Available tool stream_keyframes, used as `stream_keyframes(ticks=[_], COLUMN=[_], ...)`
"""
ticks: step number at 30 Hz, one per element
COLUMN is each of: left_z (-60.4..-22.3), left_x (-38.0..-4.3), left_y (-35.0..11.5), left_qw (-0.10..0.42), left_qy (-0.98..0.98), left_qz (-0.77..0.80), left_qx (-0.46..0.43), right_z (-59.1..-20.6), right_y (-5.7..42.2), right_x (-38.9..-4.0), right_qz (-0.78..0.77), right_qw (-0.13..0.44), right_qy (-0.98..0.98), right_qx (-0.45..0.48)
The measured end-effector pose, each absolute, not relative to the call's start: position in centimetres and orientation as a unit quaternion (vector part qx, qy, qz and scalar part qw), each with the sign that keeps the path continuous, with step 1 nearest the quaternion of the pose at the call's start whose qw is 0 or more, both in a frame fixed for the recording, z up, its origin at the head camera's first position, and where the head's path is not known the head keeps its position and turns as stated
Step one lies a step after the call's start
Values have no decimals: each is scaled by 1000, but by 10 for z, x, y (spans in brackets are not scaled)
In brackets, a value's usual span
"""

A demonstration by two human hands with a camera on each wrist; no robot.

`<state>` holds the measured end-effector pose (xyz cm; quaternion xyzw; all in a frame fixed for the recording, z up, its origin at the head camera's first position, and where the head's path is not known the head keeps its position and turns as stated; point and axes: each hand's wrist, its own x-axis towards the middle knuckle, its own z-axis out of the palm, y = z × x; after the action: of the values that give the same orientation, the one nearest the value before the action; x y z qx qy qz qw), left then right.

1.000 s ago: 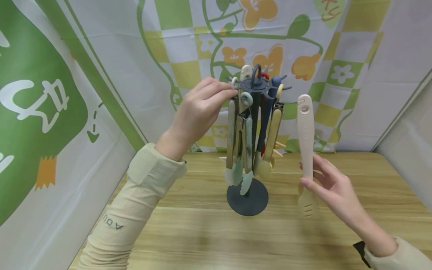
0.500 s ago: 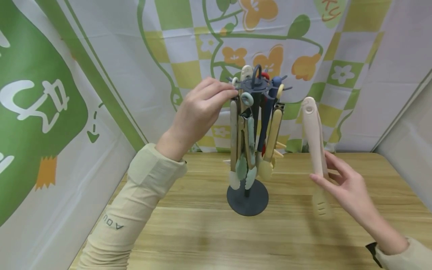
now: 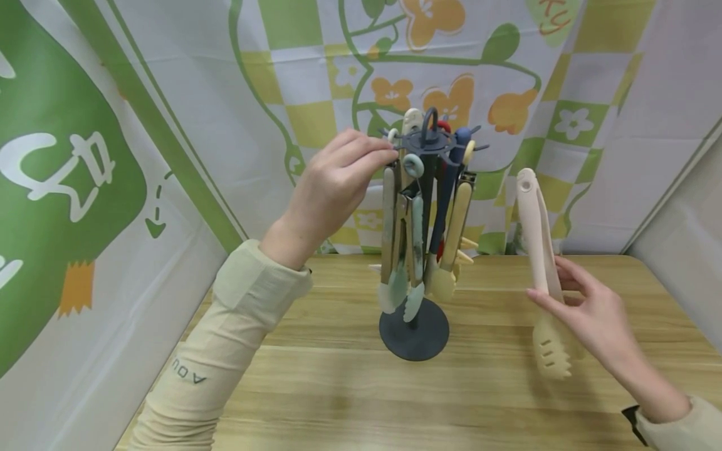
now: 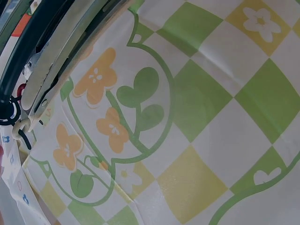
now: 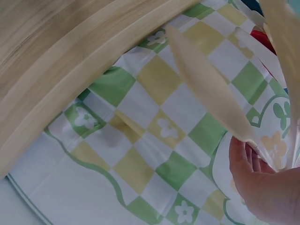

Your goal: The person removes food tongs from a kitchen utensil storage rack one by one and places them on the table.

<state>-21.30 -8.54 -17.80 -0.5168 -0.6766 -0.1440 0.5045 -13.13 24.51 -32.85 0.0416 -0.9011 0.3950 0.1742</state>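
My left hand reaches to the top of a dark utensil rack and pinches a hook at its left side. Off to the right, my right hand holds cream tongs upright by the middle, slotted head down and hinge end up. In the right wrist view the two arms of the tongs spread apart, with my fingers at one arm. From the rack hang mint tongs, yellow tongs and grey-white tongs.
A blue-handled utensil and a cream handle hang on the rack too. The rack stands on a wooden table. Behind the table's back edge hangs a patterned cloth. A green-and-white panel stands at the left.
My right hand has moved to the right and slightly down with the cream tongs, which have turned so both arms show. The hanging tongs sway a little. My left hand stays put.
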Motion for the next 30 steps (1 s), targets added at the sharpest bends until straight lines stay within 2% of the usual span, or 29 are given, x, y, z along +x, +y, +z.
stream_keyframes(ticks=[7,30], left_z=[-178,-177], left_x=[-212,-211], left_y=[-86,-86], left_qw=[506,505], left_qy=[-674,-672], left_qz=[-145,-142], left_qx=[-518,-523], right_z=[-329,-347], right_y=[250,260], right_x=[-132,-140], right_qz=[350,309], right_qw=[142,105], right_qy=[-926,-945], right_qx=[11,0])
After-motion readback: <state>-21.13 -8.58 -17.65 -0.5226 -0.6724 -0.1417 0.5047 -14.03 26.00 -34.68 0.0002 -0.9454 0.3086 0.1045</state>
